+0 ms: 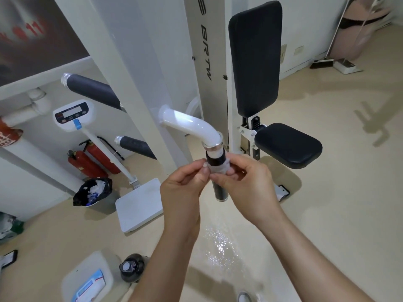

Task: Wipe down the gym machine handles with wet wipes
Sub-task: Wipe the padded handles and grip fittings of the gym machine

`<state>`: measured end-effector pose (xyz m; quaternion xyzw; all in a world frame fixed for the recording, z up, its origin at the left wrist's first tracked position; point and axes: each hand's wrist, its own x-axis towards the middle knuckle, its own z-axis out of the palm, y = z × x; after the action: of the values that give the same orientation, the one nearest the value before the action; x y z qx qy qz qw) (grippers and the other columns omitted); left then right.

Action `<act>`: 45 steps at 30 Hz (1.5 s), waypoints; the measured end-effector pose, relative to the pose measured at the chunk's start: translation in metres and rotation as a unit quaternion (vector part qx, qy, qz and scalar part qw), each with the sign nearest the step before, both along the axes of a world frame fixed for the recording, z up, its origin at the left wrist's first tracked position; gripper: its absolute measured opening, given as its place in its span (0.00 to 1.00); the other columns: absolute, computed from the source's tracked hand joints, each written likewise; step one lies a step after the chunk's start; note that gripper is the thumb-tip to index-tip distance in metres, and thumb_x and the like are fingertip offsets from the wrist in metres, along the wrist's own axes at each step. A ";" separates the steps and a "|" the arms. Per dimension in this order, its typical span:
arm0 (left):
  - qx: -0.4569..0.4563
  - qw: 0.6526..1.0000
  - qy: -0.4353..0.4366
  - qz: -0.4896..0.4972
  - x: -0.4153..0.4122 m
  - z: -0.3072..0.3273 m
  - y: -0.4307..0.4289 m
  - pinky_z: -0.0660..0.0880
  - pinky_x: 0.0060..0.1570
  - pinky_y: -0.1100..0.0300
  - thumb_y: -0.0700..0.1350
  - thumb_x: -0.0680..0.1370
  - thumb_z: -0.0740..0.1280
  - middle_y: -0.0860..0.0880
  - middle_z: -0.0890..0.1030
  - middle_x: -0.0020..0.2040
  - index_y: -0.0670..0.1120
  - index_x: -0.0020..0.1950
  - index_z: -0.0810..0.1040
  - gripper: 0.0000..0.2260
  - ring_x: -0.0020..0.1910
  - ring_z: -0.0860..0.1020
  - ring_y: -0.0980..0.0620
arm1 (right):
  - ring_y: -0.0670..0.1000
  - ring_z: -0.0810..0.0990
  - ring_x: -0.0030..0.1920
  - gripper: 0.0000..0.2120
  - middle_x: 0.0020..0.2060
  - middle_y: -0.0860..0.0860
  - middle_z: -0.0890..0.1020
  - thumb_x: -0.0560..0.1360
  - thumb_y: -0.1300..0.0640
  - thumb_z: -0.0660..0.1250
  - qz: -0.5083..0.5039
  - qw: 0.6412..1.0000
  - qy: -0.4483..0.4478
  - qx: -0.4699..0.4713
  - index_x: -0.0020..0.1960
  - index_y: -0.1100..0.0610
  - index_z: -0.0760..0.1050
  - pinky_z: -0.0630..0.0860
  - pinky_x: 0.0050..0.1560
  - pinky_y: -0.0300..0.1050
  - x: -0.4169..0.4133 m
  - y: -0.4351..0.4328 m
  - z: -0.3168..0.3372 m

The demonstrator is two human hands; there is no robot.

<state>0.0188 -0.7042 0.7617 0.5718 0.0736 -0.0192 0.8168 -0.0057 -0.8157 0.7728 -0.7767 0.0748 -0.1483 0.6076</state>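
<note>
A black grip handle (220, 190) hangs down from a curved white tube (192, 125) of the gym machine. A thin wet wipe (218, 169) is wrapped around the upper part of the handle. My left hand (182, 185) pinches the wipe's left end and my right hand (245, 182) pinches its right end, both pressed against the handle. The handle's middle is hidden behind my fingers. Two more black handles (92, 90) (136, 146) stick out at the left. A pack of wet wipes (90, 286) lies on a white stool at the bottom left.
The black backrest (255, 57) and seat (287, 144) stand right of the machine post. A white scale (139, 204), two red fire extinguishers (91, 163) and a bin with a black bag (93, 192) are on the left. A dark bottle (132, 268) stands beside the stool.
</note>
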 end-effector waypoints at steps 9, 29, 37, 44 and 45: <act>0.044 0.995 -0.075 0.050 -0.011 0.016 -0.008 0.75 0.46 0.70 0.34 0.72 0.70 0.53 0.86 0.43 0.54 0.41 0.86 0.14 0.46 0.83 0.59 | 0.47 0.80 0.35 0.13 0.37 0.52 0.83 0.68 0.65 0.75 0.003 0.994 -0.050 0.100 0.45 0.48 0.80 0.75 0.41 0.32 -0.006 0.003 0.015; 0.351 0.934 -0.032 -0.057 0.009 -0.004 -0.019 0.71 0.33 0.62 0.49 0.67 0.76 0.55 0.77 0.26 0.51 0.33 0.78 0.08 0.30 0.74 0.54 | 0.38 0.74 0.38 0.08 0.35 0.33 0.79 0.69 0.52 0.74 0.077 0.986 0.001 -0.146 0.47 0.44 0.83 0.70 0.40 0.36 0.019 -0.038 0.043; 0.265 0.961 -0.076 -0.021 0.004 0.013 -0.032 0.66 0.22 0.74 0.40 0.71 0.73 0.51 0.76 0.28 0.47 0.37 0.78 0.07 0.21 0.72 0.61 | 0.40 0.82 0.39 0.13 0.39 0.44 0.85 0.68 0.64 0.75 0.106 0.994 -0.038 -0.016 0.44 0.47 0.82 0.79 0.46 0.35 0.020 -0.041 0.035; 0.362 0.932 -0.020 -0.015 0.006 -0.030 -0.036 0.65 0.28 0.71 0.50 0.69 0.75 0.57 0.73 0.24 0.54 0.34 0.76 0.09 0.27 0.70 0.60 | 0.42 0.79 0.37 0.16 0.33 0.39 0.83 0.68 0.64 0.75 0.058 0.996 -0.045 -0.041 0.43 0.42 0.80 0.80 0.47 0.40 0.021 -0.039 0.026; 0.359 0.933 -0.030 -0.005 0.006 -0.029 -0.037 0.65 0.28 0.72 0.50 0.69 0.74 0.58 0.73 0.24 0.54 0.33 0.74 0.10 0.28 0.70 0.62 | 0.43 0.80 0.37 0.15 0.34 0.40 0.83 0.68 0.64 0.75 0.053 0.997 -0.046 -0.042 0.44 0.43 0.81 0.80 0.48 0.41 0.021 -0.039 0.025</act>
<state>0.0243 -0.7413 0.7326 0.8275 0.0484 0.0212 0.5589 0.0152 -0.8543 0.7977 -0.7966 -0.0004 -0.1541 0.5845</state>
